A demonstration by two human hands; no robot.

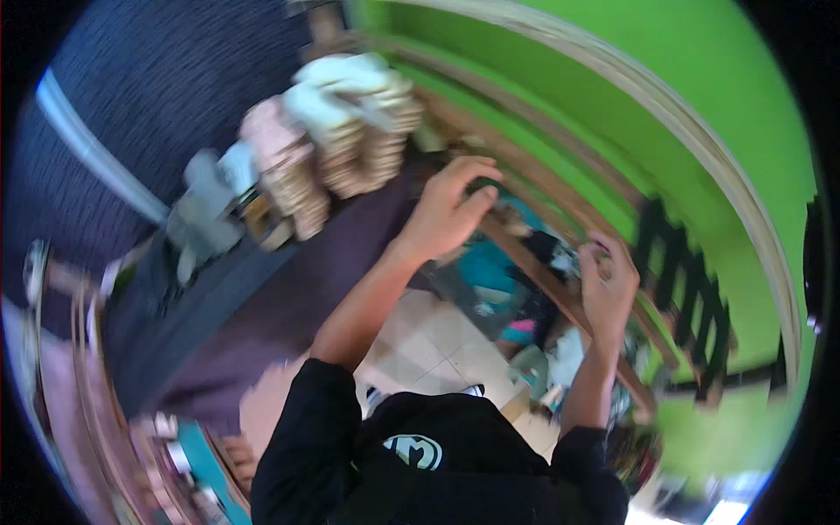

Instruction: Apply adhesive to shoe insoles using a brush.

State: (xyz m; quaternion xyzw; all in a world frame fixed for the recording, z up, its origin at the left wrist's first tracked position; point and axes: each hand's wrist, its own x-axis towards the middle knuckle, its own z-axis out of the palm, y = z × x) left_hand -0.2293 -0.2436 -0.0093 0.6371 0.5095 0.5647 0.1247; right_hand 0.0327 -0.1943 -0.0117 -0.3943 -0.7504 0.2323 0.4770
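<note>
Half-curled left hand (pixel 455 208) and right hand (pixel 610 282) work at a wooden rack (pixel 528 264) (any grip too blurred to tell), where a careless sweep could topple pale stacks (pixel 328 109) left of it.

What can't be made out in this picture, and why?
Head view: whether the bare left hand holds anything; motion blur.
Head view: likewise the bare right hand; blurred, fingers curled.
Head view: part of the teal material; behind the brown wooden rail.
Head view: most pale-tipped footwear; black cloth shirt in front.
</note>
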